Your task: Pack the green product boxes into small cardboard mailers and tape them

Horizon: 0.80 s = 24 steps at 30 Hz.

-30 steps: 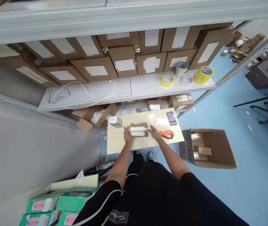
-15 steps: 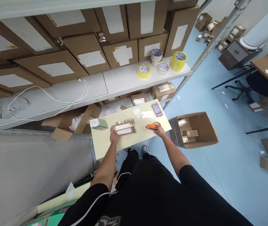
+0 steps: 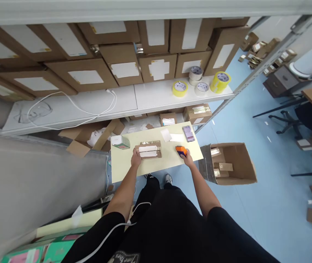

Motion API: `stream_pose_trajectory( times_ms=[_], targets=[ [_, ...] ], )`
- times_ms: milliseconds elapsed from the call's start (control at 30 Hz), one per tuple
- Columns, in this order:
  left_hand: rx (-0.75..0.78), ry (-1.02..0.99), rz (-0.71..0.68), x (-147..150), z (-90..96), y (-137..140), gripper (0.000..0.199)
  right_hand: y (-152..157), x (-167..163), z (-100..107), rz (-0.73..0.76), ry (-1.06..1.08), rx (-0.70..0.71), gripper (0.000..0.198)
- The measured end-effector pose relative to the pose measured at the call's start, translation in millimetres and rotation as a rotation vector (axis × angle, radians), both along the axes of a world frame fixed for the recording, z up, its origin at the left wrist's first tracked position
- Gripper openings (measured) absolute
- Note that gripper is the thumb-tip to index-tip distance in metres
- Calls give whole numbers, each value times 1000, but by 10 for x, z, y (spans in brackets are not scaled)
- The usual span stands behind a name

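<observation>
My left hand [image 3: 136, 159] is closed on the left end of a small, flat cardboard box [image 3: 158, 149] lying on the pale yellow tabletop [image 3: 123, 166]. Two white strips and shiny tape show on the box's upper side. To the right, my right hand [image 3: 188, 159] is wrapped round an orange and dark blue tape dispenser [image 3: 181, 150], held tilted over the tabletop, apart from the box. A small white and green box [image 3: 120, 142] stands left of the cardboard box. White paper slips [image 3: 177, 137] and a blurred purple item [image 3: 189, 133] lie toward the back right.
A large open carton [image 3: 238, 160] with several small packages stands on the floor at right. Behind the table, a shelf [image 3: 156, 98] holds cartons, tape rolls [image 3: 179, 88] and a white cable [image 3: 90, 112]. An open carton [image 3: 80, 148] sits on the lower shelf.
My right hand has turned the tape dispenser, so its dark blue side now shows more. My left hand stays on the cardboard box. The whole view has shifted with my head.
</observation>
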<state>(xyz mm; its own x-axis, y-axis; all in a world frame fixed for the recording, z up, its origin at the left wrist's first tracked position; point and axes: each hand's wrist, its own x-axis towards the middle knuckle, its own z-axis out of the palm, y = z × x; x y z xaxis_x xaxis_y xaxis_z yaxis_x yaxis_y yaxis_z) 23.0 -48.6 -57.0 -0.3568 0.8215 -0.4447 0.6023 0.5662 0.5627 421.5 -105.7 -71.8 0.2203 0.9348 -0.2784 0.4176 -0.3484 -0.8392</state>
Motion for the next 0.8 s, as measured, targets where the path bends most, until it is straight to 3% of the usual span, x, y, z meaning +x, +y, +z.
stream_pose_trajectory(
  times_ms=[200,400,567,800],
  targets=[
    [59,-132,103,54,-26,-18,69,-16,-400,394,26,138,23,61],
    [106,-193,165,241,-81,-175,61,236,-1193,789,278,240,61,56],
    [141,-237,193,292,-99,-237,58,355,-1499,750,388,270,-14,56],
    [178,-347,185,241,-46,-223,62,341,-1411,614,415,271,-20,55]
  ],
)
